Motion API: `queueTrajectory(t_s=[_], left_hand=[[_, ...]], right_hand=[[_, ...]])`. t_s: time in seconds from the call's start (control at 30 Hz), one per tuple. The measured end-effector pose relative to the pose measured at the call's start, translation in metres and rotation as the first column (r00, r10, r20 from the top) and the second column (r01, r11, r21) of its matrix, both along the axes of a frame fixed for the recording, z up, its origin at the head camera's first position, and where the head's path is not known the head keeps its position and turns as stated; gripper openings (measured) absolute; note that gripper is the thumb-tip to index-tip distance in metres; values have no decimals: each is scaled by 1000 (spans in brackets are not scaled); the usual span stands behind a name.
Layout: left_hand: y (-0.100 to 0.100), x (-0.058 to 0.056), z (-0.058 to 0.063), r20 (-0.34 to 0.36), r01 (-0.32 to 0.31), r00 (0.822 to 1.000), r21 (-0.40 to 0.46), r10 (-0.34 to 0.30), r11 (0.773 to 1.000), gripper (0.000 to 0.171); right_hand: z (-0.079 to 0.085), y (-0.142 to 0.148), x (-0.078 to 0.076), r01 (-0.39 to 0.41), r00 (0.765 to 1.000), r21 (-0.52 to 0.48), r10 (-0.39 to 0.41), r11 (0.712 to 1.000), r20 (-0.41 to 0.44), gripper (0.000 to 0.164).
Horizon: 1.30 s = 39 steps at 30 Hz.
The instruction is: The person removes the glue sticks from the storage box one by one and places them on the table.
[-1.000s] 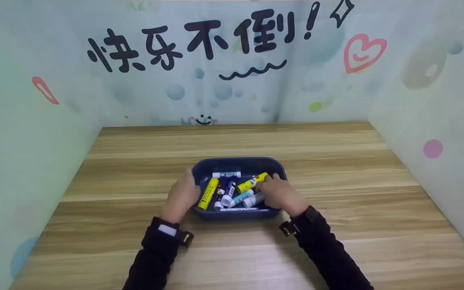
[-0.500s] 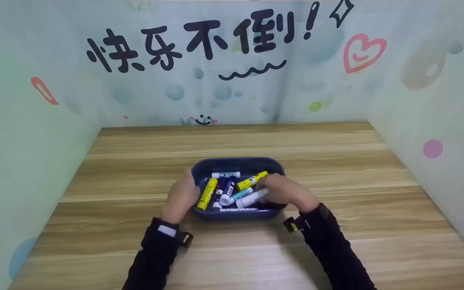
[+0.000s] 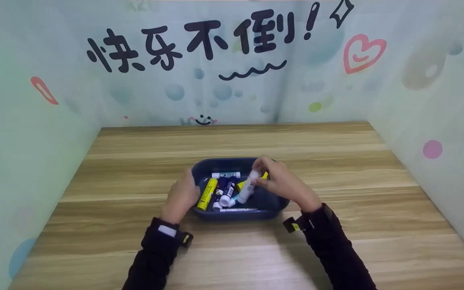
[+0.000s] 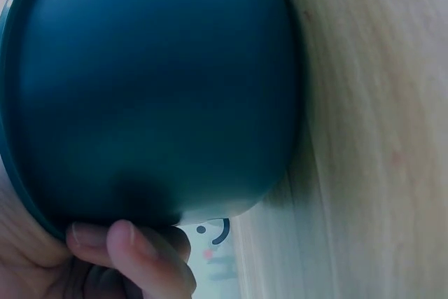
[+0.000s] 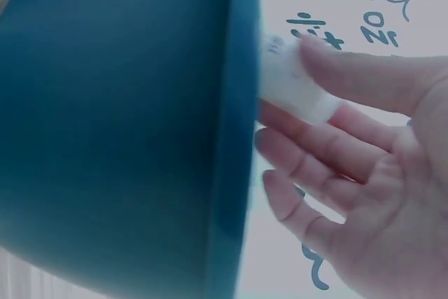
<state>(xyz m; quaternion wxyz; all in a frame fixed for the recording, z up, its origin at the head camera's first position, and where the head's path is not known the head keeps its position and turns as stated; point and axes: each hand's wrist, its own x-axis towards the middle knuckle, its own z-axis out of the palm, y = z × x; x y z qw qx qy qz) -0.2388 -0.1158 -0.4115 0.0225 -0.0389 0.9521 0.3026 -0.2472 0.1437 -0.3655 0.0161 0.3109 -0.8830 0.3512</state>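
Left hand [image 3: 183, 195] grips left end of blue bin [image 3: 238, 215], fingers curled; right hand [image 3: 284, 183] pinches white tube [image 3: 247, 190], tilted over bin's interior. One tube in grasp; yellow tubes [image 3: 207, 194], navy tubes [image 3: 228, 191] lie inside bin, unheld.

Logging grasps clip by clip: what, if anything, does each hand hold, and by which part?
Right hand pinches a white tube by its upper end; left hand grips the blue tub at its left end.
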Motion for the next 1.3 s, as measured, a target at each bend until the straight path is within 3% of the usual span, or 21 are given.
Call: queueTrajectory(t_s=[0.17, 0.33, 0.47, 0.57, 0.7, 0.87, 1.0, 1.13, 1.3], left_hand=[[0, 0, 0, 5, 0, 1000, 4, 0, 1000, 51], [-1, 1, 1, 5, -2, 1000, -8, 2, 1000, 51], [-1, 1, 1, 5, -5, 1000, -13, 5, 1000, 51], [-1, 1, 1, 3, -2, 1000, -15, 3, 1000, 51], [-1, 2, 1, -1, 8, 1000, -13, -8, 1000, 51], [-1, 2, 1, 8, 5, 1000, -2, -4, 1000, 53], [-1, 1, 1, 10, -4, 1000, -6, 4, 1000, 55], [-1, 0, 0, 2, -5, 1000, -11, 5, 1000, 55], [-1, 2, -1, -37, 7, 999, -45, -9, 999, 55]], right_hand=[[4, 1, 0, 78, 997, -172, -80, 982, -4, 24], [7, 1, -1, 193, 981, -308, -185, 932, 56, 25], [7, 3, -5, 273, 962, -373, -253, 887, 102, 28], [6, 7, -8, 315, 949, -376, -293, 872, 117, 30], [1, 15, -14, 348, 937, -318, -338, 882, 88, 30], [-9, 29, -25, 392, 920, -145, -388, 908, 58, 30], [-19, 41, -32, 415, 899, 29, -415, 909, 136, 27], [-28, 52, -35, 410, 871, 195, -446, 891, 206, 29], [-38, 60, -36, 370, 886, 273, -425, 888, 184, 33]])
